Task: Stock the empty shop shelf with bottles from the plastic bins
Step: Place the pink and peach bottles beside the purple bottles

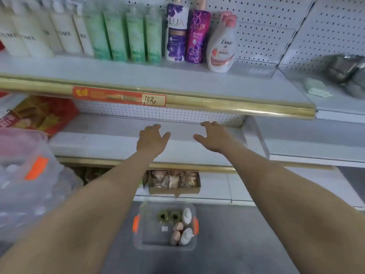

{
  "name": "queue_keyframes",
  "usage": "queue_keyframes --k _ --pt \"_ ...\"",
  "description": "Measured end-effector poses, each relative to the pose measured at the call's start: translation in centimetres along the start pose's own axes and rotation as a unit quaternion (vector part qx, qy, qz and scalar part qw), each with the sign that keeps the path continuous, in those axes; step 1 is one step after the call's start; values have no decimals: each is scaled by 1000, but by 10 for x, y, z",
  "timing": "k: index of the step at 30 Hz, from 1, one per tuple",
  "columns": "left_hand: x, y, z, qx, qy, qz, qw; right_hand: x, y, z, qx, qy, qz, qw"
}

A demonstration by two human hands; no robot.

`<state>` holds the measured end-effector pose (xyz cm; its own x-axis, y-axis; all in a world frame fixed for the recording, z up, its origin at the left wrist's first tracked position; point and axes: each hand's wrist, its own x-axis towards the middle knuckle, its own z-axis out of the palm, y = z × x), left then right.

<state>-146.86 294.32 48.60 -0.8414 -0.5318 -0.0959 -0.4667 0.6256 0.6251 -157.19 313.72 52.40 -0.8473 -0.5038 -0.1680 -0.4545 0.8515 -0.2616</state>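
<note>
Head camera looks down a shop shelving unit, with both bare arms stretched forward. At the far left stands a clear plastic bin (23, 194) with a pinkish lid and an orange latch (36, 168); the pale shapes inside it are too blurred to name. Behind it, red packets (45, 115) lie at the left end of the middle shelf (102, 133). On the top shelf (98, 70) a row of white bottles (37, 34) stands at the left, with four green bottles (126, 36) beside them. A red price label (118, 95) marked 10 sits on that shelf's gold front rail. The left hand (151, 139) is over the middle shelf, released, fingers loosely bent and grasping nothing; whether it touches the shelf cannot be told. Below, on the grey floor, a second clear bin (150, 242) with orange latches on both sides holds several bottles (186, 215) in its right half: two green, some pink, two white. Just beyond it, a cardboard box (173, 189) of small wrapped packets sits on the lowest shelf. Right of the green row on the top shelf stand a white-and-purple LUX bottle (176, 32), a purple LUX bottle (197, 36) and a white Dove bottle (222, 44) with a pink cap. The right hand (212, 135), near the left one but apart, is likewise released, fingers spread, grasping nothing. At the far right, grey metal objects (345, 70) lie blurred on the neighbouring shelf.
</note>
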Motion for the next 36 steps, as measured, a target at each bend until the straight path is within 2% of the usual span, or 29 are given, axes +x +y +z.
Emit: queue_keyframes --k 8,14,18,22,30,36 --pt "-31 -79 100 15 -110 -74 991 0 55 132 51 -139 43 988" --pt "-57 -170 211 28 -212 -165 963 4 102 285 123 -227 98 961" --pt "-76 -226 284 28 -256 -170 951 -7 140 391 144 -277 138 940" --pt "-87 -280 358 2 -298 -192 935 -16 176 478 171 -291 173 925" --pt "-93 -359 500 -26 -330 -184 925 5 207 609 254 -273 94 923" --pt "-82 -402 591 -93 -360 -104 923 32 225 687 241 -321 28 916"
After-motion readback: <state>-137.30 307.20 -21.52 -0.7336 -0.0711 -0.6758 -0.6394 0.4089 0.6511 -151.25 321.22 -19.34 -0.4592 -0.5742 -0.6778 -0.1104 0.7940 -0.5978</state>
